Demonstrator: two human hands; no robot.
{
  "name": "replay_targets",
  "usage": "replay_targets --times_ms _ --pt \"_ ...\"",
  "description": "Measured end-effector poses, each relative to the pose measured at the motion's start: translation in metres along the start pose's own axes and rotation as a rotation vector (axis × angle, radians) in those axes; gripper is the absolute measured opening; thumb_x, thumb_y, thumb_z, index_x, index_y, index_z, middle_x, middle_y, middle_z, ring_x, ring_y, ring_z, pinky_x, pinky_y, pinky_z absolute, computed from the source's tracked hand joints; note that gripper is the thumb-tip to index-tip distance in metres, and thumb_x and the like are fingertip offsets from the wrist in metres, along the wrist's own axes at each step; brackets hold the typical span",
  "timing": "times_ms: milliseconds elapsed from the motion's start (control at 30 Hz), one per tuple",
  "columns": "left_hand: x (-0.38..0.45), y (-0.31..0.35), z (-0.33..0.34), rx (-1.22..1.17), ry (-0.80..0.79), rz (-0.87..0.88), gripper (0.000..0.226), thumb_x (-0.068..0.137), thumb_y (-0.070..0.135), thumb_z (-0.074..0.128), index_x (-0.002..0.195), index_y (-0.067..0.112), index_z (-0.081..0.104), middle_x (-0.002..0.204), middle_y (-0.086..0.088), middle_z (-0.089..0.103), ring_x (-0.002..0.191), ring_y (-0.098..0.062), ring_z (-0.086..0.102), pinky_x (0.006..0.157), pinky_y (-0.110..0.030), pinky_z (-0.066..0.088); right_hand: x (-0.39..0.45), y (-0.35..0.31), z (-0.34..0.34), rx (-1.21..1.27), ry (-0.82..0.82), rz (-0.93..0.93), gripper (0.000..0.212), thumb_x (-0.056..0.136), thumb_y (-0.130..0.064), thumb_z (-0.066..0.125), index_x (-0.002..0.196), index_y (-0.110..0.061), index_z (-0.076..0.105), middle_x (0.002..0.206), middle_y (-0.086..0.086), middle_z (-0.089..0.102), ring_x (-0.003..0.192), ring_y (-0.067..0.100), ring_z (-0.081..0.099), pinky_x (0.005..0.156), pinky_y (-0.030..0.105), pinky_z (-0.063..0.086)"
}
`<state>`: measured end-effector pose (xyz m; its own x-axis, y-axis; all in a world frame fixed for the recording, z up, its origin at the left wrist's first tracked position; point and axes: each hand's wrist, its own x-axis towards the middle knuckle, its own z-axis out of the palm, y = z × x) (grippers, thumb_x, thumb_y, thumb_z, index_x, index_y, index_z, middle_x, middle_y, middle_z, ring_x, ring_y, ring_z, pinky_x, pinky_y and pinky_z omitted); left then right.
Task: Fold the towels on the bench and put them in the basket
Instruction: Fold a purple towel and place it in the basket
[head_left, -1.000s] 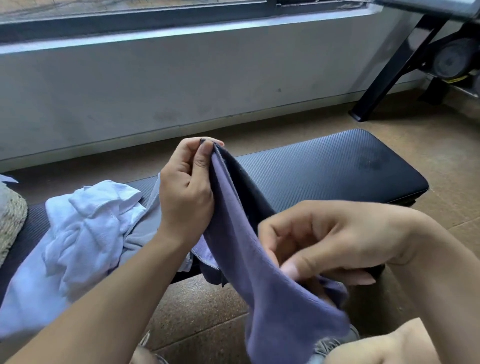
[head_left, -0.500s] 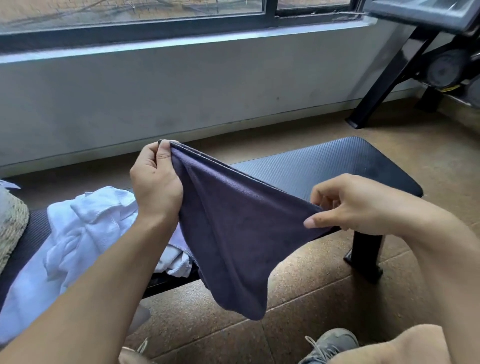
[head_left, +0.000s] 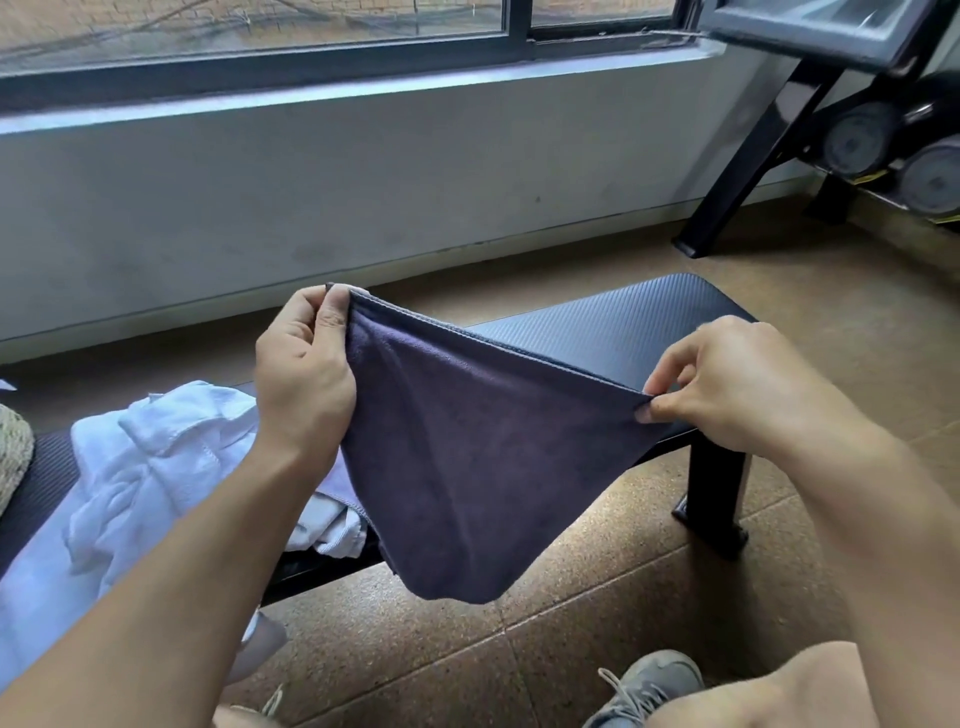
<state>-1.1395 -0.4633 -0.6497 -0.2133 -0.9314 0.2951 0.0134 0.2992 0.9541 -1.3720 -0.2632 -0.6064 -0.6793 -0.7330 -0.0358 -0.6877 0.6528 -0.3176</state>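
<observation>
Grey canvas of a laced shoe (head_left: 644, 686) and a bare knee (head_left: 779, 691) occupy the nearest ground, on speckled brown cork flooring (head_left: 441, 649). Above them, two bare forearms rise toward a dark purple towel (head_left: 467, 457) held in the air in front of the bench (head_left: 623, 332).

Left hand (head_left: 304, 374): thumb and forefinger closed in a pinch on one upper corner of the towel, remaining fingers curled behind the cloth. Right hand (head_left: 727, 384): thumb and forefinger pinching the opposite end of the same hemmed edge, other fingers loosely bent above the pinch.

Between the two pinches the hem runs taut; this is the towel's long axis, lying left to right and sloping down from the left fingers to the right fingers. Below the hem the cloth sags into a rounded point directed downward, hanging lower than the bench seat and clear of the floor.

Beyond and below the left fingers, a crumpled heap of white towels (head_left: 140, 478) lies on the black ribbed bench pad. A woven basket (head_left: 13, 457) shows at the extreme left edge, only its rim visible.

Farthest back: a grey wall (head_left: 363, 182) under a dark-framed window (head_left: 519, 31), and a black rack of dumbbells (head_left: 883, 140) beyond the right fingers.
</observation>
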Motion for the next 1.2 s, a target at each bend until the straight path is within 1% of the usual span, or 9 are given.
replay_targets --times_ms 100,200,300,400,500,600,667,900,1200 --pt "-0.001 0.005 -0.002 -0.046 -0.064 -0.05 0.024 0.106 0.03 0.052 0.089 0.025 0.069 0.077 0.012 0.066 0.073 -0.007 0.056 0.072 -0.025 0.048 -0.002 0.007 -0.003 0.218 -0.189 -0.025 0.023 0.07 -0.035 0.091 0.067 -0.023 0.072 0.07 -0.006 0.068 0.069 0.01 0.061 0.064 0.03 0.046" --pt "-0.005 0.017 -0.007 -0.235 -0.424 -0.248 0.023 0.103 0.025 0.052 0.093 0.011 0.066 0.082 0.001 0.07 0.073 -0.008 0.062 0.069 -0.018 0.052 -0.003 0.014 -0.011 0.843 -0.41 -0.036 0.016 0.079 -0.02 0.08 0.077 -0.014 0.065 0.074 0.001 0.065 0.072 0.012 0.058 0.071 0.028 0.043" --pt "-0.014 0.024 -0.011 -0.272 -0.763 -0.445 0.024 0.097 0.035 0.063 0.093 0.012 0.069 0.08 -0.001 0.068 0.064 -0.008 0.061 0.056 -0.019 0.047 0.013 0.022 -0.011 1.357 -0.046 0.133 0.007 0.09 -0.019 0.07 0.086 -0.018 0.065 0.075 -0.004 0.069 0.07 0.01 0.065 0.066 0.023 0.052" --pt "-0.026 0.017 0.002 -0.12 -0.727 -0.456 0.032 0.101 0.027 0.056 0.071 0.024 0.069 0.064 0.006 0.06 0.049 -0.007 0.055 0.05 -0.02 0.043 0.022 0.025 -0.013 1.395 0.241 0.198 0.01 0.094 -0.019 0.07 0.084 -0.019 0.067 0.071 -0.005 0.071 0.064 0.01 0.068 0.058 0.024 0.055" --pt "-0.029 0.014 0.011 0.03 -0.61 -0.379 0.028 0.104 0.017 0.051 0.079 0.013 0.063 0.072 -0.002 0.065 0.063 -0.01 0.061 0.062 -0.02 0.053 0.011 0.028 -0.019 1.22 -0.135 0.032 0.009 0.08 -0.019 0.076 0.082 -0.016 0.068 0.069 -0.001 0.069 0.059 0.008 0.064 0.053 0.02 0.051" --pt "-0.025 0.023 0.01 -0.239 -0.677 -0.553 0.03 0.105 0.012 0.044 0.078 0.009 0.058 0.063 0.001 0.062 0.055 -0.007 0.059 0.051 -0.016 0.05 -0.007 0.032 -0.027 1.144 -0.701 -0.177 0.031 0.062 -0.023 0.094 0.076 -0.013 0.067 0.069 0.006 0.061 0.058 0.009 0.06 0.052 0.016 0.05" --pt "-0.021 0.024 0.008 -0.324 -0.694 -0.607 0.029 0.105 0.014 0.043 0.083 0.009 0.06 0.064 0.003 0.062 0.056 -0.006 0.058 0.052 -0.016 0.047 -0.012 0.032 -0.031 1.22 -0.783 -0.221 0.037 0.059 -0.026 0.097 0.075 -0.013 0.067 0.066 0.005 0.062 0.056 0.009 0.06 0.05 0.016 0.05" --pt "-0.007 0.001 0.013 -0.17 -0.279 -0.514 0.013 0.1 0.019 0.062 0.087 0.019 0.066 0.074 0.006 0.07 0.061 -0.006 0.064 0.053 -0.018 0.052 0.034 0.037 0.014 0.982 0.263 0.172 0.016 0.083 -0.023 0.083 0.085 -0.018 0.068 0.075 -0.004 0.07 0.058 0.0 0.061 0.054 0.014 0.049" --pt "-0.009 0.001 0.016 -0.224 -0.227 -0.516 0.008 0.097 0.015 0.065 0.09 0.017 0.063 0.07 0.007 0.071 0.059 -0.007 0.067 0.057 -0.021 0.056 0.049 0.039 0.031 1.003 0.342 0.221 0.02 0.082 -0.03 0.084 0.081 -0.02 0.067 0.083 -0.001 0.071 0.075 0.01 0.064 0.07 0.025 0.053"
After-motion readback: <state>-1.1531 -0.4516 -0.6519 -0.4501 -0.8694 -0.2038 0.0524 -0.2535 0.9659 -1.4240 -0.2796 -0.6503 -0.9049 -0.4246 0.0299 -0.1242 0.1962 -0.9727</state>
